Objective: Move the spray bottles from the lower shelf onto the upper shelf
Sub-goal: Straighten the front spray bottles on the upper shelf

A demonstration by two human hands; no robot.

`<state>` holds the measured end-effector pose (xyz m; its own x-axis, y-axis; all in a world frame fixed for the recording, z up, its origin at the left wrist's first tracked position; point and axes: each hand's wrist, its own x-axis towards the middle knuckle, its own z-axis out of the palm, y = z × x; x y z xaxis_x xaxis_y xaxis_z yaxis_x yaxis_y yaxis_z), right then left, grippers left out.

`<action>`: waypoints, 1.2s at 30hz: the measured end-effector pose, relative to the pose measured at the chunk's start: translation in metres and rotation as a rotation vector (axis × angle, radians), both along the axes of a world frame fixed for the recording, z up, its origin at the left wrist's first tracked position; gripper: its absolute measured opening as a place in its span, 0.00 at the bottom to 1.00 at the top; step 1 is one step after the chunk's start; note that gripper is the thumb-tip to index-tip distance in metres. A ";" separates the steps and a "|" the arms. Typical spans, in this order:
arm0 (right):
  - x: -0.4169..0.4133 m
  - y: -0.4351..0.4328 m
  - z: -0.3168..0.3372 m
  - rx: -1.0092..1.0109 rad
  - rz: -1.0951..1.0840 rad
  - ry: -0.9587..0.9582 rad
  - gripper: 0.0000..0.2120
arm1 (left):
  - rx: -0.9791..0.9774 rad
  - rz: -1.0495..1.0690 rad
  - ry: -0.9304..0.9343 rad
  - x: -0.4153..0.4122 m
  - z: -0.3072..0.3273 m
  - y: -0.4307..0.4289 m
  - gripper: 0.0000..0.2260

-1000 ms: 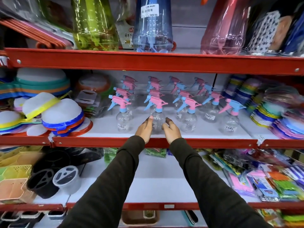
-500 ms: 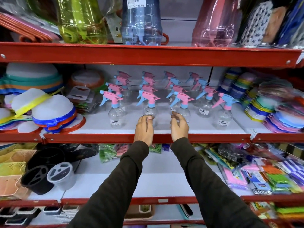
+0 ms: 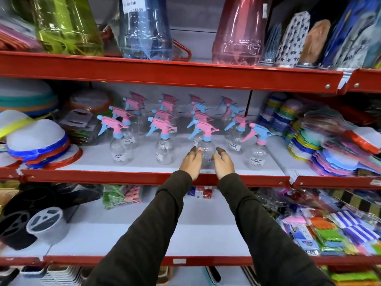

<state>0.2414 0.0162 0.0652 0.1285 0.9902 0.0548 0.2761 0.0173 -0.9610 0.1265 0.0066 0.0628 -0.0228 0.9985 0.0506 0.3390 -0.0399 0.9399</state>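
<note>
Several clear spray bottles with pink and blue trigger heads stand in rows on the middle shelf [image 3: 144, 176]. My left hand [image 3: 191, 163] and my right hand [image 3: 224, 164] flank the front bottle of the third row [image 3: 206, 148], fingers spread on either side of its round body. The left fingertips touch or nearly touch its left side; the right fingers curl just off its right side. Neither hand has closed around it. Front bottles stand to its left [image 3: 165, 150] and right [image 3: 256, 156]. The upper shelf [image 3: 165, 73] runs above.
Large green [image 3: 68, 27], blue [image 3: 145, 32] and pink [image 3: 237, 34] bottles fill the upper shelf, with packaged goods at its right. Stacked lids [image 3: 37, 141] lie left of the spray bottles, and coloured packs [image 3: 329, 153] right. The white bottom shelf [image 3: 144, 234] holds containers and sponges.
Both hands have shifted right, from the second-row front bottle to either side of the third-row front bottle. The view has tilted slightly.
</note>
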 end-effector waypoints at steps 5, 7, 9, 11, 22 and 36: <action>0.006 0.002 -0.006 0.026 0.069 -0.035 0.24 | 0.024 0.026 -0.004 0.005 0.002 0.002 0.24; 0.008 0.003 -0.008 0.037 0.077 -0.045 0.24 | 0.021 0.037 0.003 0.006 0.000 0.004 0.24; 0.008 0.003 -0.009 0.041 0.086 -0.042 0.24 | 0.011 0.051 0.012 0.006 -0.002 0.004 0.25; 0.010 0.004 -0.008 0.043 0.097 -0.046 0.24 | 0.015 0.059 0.015 0.007 -0.002 0.004 0.25; 0.042 -0.015 -0.012 0.220 -0.087 0.123 0.16 | 0.302 0.354 0.064 0.041 -0.021 -0.014 0.14; 0.151 -0.004 -0.009 0.113 -0.288 0.126 0.25 | 0.058 -0.109 0.011 0.152 0.007 0.010 0.23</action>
